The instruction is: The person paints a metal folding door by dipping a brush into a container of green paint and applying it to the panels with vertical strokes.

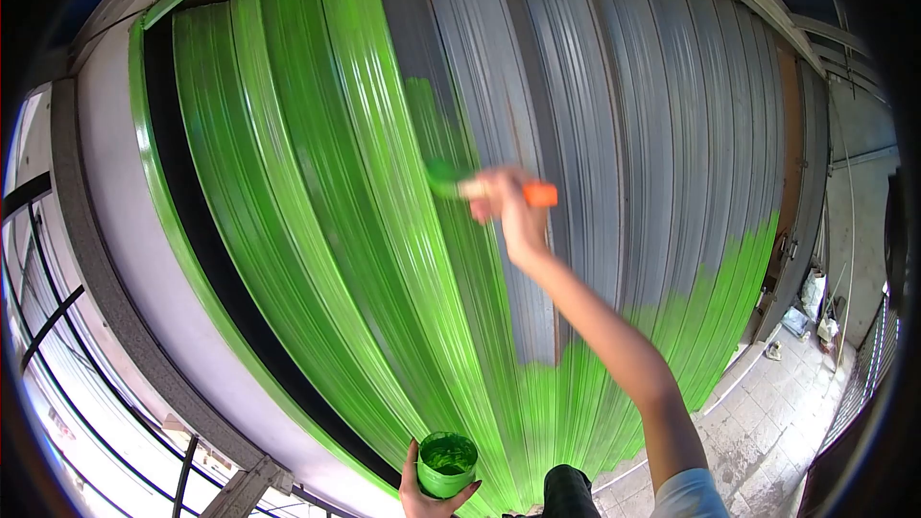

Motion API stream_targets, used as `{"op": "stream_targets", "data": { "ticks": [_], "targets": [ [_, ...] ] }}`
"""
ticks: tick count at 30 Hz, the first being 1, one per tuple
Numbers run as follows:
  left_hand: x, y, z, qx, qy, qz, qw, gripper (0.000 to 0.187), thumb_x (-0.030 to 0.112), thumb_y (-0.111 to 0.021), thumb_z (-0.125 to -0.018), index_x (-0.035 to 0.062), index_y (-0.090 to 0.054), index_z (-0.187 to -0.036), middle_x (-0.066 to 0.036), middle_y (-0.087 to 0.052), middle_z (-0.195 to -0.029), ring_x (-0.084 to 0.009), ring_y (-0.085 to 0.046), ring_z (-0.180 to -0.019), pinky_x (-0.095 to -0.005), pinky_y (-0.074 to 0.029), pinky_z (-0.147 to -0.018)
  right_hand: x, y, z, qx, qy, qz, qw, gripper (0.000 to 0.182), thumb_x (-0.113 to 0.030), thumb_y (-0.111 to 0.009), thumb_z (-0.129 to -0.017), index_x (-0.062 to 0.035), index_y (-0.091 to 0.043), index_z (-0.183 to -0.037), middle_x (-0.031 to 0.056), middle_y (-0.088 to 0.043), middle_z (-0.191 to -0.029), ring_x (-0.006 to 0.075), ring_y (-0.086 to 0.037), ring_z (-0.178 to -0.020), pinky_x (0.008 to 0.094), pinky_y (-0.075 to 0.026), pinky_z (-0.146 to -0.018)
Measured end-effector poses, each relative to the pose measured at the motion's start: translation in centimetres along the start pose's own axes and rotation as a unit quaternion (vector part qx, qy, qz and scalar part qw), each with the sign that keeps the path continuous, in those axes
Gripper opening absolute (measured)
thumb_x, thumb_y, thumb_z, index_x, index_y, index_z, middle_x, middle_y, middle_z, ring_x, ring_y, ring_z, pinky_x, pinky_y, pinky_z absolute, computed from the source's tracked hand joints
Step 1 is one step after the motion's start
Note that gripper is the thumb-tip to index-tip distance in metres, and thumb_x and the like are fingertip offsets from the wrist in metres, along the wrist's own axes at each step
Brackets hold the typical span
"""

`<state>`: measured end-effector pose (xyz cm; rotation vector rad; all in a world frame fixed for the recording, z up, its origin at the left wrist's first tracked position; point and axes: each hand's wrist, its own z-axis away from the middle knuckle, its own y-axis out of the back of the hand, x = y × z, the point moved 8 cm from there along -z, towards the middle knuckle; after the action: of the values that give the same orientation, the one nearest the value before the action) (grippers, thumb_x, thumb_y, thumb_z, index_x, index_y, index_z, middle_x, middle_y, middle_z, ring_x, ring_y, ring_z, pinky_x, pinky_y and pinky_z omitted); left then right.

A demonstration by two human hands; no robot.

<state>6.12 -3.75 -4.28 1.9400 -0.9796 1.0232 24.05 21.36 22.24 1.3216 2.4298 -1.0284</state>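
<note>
A folding metal shutter fills the view, with green painted panels (317,134) at the left and grey bare panels (662,134) at the upper middle and right. My right hand (499,200) is closed around a paintbrush with an orange handle end (540,194). The brush's green bristles (443,177), blurred by motion, are at a partly painted panel beside the green ones. Low in the view, my left hand (429,494) holds a round open tub (447,465) with green paint inside, its fingers around the sides.
Green paint also covers the shutter's lower right part. A tiled floor (758,422) lies at the lower right, with bags (814,295) and small items by the wall. Black railings (43,326) stand at the left. A dark trouser leg (568,491) shows at the bottom.
</note>
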Motion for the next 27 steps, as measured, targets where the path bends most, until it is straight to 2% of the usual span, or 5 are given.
{"op": "stream_targets", "data": {
  "ticks": [6,12,17,20,27],
  "targets": [
    [0.0,0.5,0.1,-0.003,0.022,0.022,1.0,0.095,0.011,-0.085,-0.057,-0.0036,-0.032,-0.134,-0.018,-0.054,-0.118,-0.0231,-0.055,-0.105,-0.0342,-0.048,-0.09,4.6,6.4,9.5,-0.06,-0.182,0.145,0.971,0.02,-0.016,-0.054,-0.089,0.0003,-0.06,-0.079,0.0084,-0.063,-0.066,0.0093,-0.056,-0.048,0.0225,-0.046,-0.043],
    [0.2,0.1,-0.2,0.005,0.009,-0.008,1.0,0.096,0.011,-0.085,-0.056,-0.0051,-0.032,-0.134,-0.018,-0.055,-0.116,-0.023,-0.056,-0.103,-0.0341,-0.048,-0.089,-0.3,-2.8,-6.7,-0.06,-0.054,0.117,0.99,0.02,-0.018,-0.059,-0.078,0.0009,-0.061,-0.07,0.0089,-0.059,-0.055,0.0137,-0.055,-0.041,0.0263,-0.043,-0.037],
    [0.4,-0.6,-0.2,0.004,-0.008,0.008,1.0,0.097,0.011,-0.085,-0.056,-0.0047,-0.031,-0.135,-0.018,-0.056,-0.115,-0.0226,-0.057,-0.103,-0.0338,-0.048,-0.088,-11.5,-8.6,-14.8,0.032,0.126,0.009,0.991,0.018,-0.013,-0.055,-0.078,0.0023,-0.062,-0.07,0.0127,-0.062,-0.059,0.0156,-0.058,-0.043,0.0259,-0.045,-0.039],
    [0.0,-0.5,-0.2,0.014,-0.029,-0.024,0.999,0.097,0.012,-0.085,-0.057,-0.0051,-0.031,-0.135,-0.018,-0.056,-0.114,-0.0221,-0.057,-0.102,-0.0337,-0.048,-0.088,-10.6,-9.0,-15.6,0.015,0.104,0.028,0.994,0.02,-0.012,-0.05,-0.081,0.0037,-0.062,-0.079,0.0151,-0.064,-0.068,0.0176,-0.062,-0.05,0.025,-0.05,-0.045],
    [1.3,-0.1,-0.2,0.001,-0.017,-0.022,1.0,0.094,0.007,-0.084,-0.057,-0.0052,-0.031,-0.135,-0.018,-0.056,-0.114,-0.0217,-0.057,-0.101,-0.034,-0.049,-0.087,-4.4,-2.4,-6.4,-0.076,-0.045,0.136,0.987,0.02,-0.015,-0.052,-0.079,0.0006,-0.06,-0.07,0.0118,-0.062,-0.061,0.0139,-0.057,-0.044,0.0244,-0.045,-0.038]
  ]
}}
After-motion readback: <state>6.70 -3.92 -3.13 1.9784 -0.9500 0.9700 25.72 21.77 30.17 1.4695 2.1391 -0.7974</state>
